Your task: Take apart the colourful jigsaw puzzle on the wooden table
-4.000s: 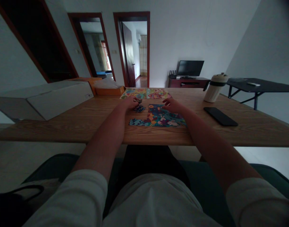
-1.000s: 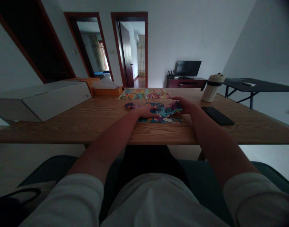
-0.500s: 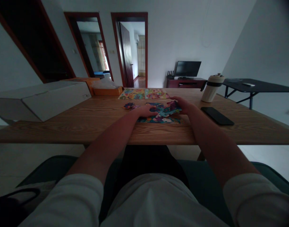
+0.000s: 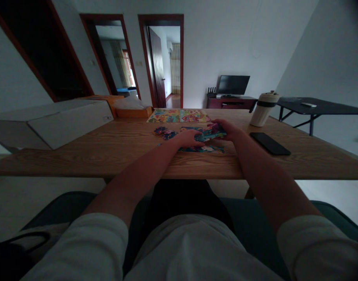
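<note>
A joined section of jigsaw puzzle [image 4: 213, 133], teal and purple, is held between my hands, its right side raised off the table. My left hand [image 4: 191, 138] grips its left edge, thumb toward me and fingers beyond. At the right edge, my right hand [image 4: 228, 130] is closed on it. Below lies another colourful puzzle strip [image 4: 210, 149], flat on the wood and partly covered by my left hand. Loose puzzle pieces [image 4: 160, 130] lie just left of the hands. Behind them is a bright printed sheet [image 4: 179, 116].
On the wooden table [image 4: 132, 146], a long white box [image 4: 70, 123] and an orange box [image 4: 133, 113] stand at the left. A black phone [image 4: 269, 143] and a cream bottle [image 4: 263, 110] are at the right. A dark folding table [image 4: 328, 106] stands beyond.
My left hand has moved right and closed on the puzzle section's left edge, uncovering more loose pieces. The section has shifted slightly right in my right hand.
</note>
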Tool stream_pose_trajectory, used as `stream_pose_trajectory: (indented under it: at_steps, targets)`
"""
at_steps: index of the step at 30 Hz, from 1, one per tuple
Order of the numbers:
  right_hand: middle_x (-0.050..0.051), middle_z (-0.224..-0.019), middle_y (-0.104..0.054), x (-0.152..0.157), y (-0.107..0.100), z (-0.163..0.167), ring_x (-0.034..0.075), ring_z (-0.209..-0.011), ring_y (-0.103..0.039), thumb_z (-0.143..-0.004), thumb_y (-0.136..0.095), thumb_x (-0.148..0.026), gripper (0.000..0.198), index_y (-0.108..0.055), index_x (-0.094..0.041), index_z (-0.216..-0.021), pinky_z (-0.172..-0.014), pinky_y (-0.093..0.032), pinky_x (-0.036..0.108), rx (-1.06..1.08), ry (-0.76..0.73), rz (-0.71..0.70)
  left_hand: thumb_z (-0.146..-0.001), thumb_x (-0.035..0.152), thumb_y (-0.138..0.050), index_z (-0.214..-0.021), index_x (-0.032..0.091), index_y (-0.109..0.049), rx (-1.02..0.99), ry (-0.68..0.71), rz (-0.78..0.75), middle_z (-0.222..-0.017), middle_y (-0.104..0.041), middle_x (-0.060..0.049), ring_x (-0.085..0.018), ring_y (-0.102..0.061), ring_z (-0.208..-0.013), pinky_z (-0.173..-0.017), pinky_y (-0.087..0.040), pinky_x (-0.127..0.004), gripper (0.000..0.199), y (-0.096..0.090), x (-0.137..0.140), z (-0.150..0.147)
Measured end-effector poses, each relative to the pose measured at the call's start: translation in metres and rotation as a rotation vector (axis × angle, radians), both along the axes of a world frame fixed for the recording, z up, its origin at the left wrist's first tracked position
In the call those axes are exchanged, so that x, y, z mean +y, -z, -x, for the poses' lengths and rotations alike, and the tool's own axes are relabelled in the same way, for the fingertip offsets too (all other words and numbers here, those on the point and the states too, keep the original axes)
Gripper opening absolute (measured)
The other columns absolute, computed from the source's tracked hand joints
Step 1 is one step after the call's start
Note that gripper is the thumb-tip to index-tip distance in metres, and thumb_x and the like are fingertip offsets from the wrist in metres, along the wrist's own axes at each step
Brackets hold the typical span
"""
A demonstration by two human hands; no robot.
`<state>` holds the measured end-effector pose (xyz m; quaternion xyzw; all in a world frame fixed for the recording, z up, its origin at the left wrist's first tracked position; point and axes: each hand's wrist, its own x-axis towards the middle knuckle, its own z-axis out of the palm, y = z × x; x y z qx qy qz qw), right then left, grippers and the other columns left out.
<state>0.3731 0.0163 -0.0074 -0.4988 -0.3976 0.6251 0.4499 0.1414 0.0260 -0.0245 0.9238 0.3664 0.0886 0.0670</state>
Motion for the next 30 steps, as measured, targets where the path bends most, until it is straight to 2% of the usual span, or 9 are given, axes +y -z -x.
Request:
stream_pose_trajectory:
  at_steps: [6,10,14,19,22,27,30]
  targets:
    - [0.004,-0.075,-0.074,-0.002,-0.011,0.006,0.019,-0.062,-0.068,-0.094,-0.056,-0.023,0.013,-0.068,-0.019,-0.097,-0.056,-0.057,0.030,-0.008,0.029,-0.074,-0.084,0.052,-0.076,-0.145,0.020,-0.057,-0.164,0.002,-0.047,-0.140,-0.066,-0.010,-0.029,-0.063,-0.124,-0.107,-0.047,-0.037,0.071,0.001,0.002,0.000]
    - [0.004,-0.079,-0.076,-0.003,-0.013,0.010,0.018,-0.065,-0.068,-0.090,-0.059,-0.018,0.015,-0.072,-0.019,-0.098,-0.059,-0.058,0.029,0.047,-0.029,-0.205,-0.082,0.038,-0.080,-0.143,0.020,-0.058,-0.277,0.044,-0.138,-0.140,-0.065,-0.011,-0.028,-0.062,-0.124,-0.107,-0.048,-0.039,0.067,-0.001,0.007,0.004]
    - [0.003,-0.078,-0.074,0.000,-0.007,0.009,0.015,-0.064,-0.066,-0.090,-0.064,-0.015,0.009,-0.071,-0.020,-0.090,-0.060,-0.058,0.025,0.003,-0.056,-0.287,-0.080,0.035,-0.081,-0.142,0.021,-0.058,-0.297,0.021,-0.212,-0.140,-0.064,-0.012,-0.029,-0.062,-0.123,-0.106,-0.049,-0.040,0.068,-0.005,0.008,0.009]
    - [0.005,-0.081,-0.076,0.002,0.000,0.006,0.015,-0.067,-0.069,-0.083,-0.072,-0.008,0.011,-0.070,-0.018,-0.086,-0.067,-0.061,0.026,-0.077,-0.085,-0.257,-0.080,0.034,-0.081,-0.140,0.025,-0.060,-0.244,0.046,-0.293,-0.141,-0.063,-0.010,-0.031,-0.057,-0.132,-0.113,-0.044,-0.045,0.064,-0.010,0.009,0.015]
    - [0.005,-0.086,-0.077,0.003,0.004,0.005,0.015,-0.070,-0.070,-0.077,-0.074,-0.004,0.016,-0.072,-0.017,-0.086,-0.069,-0.062,0.026,-0.092,-0.134,-0.267,-0.079,0.032,-0.081,-0.140,0.024,-0.061,-0.224,0.053,-0.293,-0.141,-0.063,-0.010,-0.032,-0.055,-0.134,-0.114,-0.042,-0.047,0.064,-0.011,0.010,0.017]
    - [0.005,-0.091,-0.078,0.007,0.008,0.005,0.015,-0.073,-0.070,-0.073,-0.078,-0.007,0.018,-0.074,-0.018,-0.087,-0.069,-0.060,0.023,-0.087,-0.117,-0.364,-0.079,0.031,-0.080,-0.139,0.024,-0.060,-0.248,0.043,-0.270,-0.143,-0.062,-0.010,-0.031,-0.056,-0.133,-0.113,-0.043,-0.045,0.064,-0.011,0.012,0.018]
    - [0.006,-0.094,-0.079,0.007,0.009,0.004,0.016,-0.077,-0.070,-0.072,-0.081,-0.010,0.019,-0.075,-0.019,-0.088,-0.073,-0.060,0.025,-0.100,-0.100,-0.369,-0.079,0.033,-0.080,-0.137,0.025,-0.061,-0.268,0.041,-0.281,-0.144,-0.061,-0.009,-0.030,-0.054,-0.136,-0.115,-0.042,-0.046,0.061,-0.011,0.011,0.017]
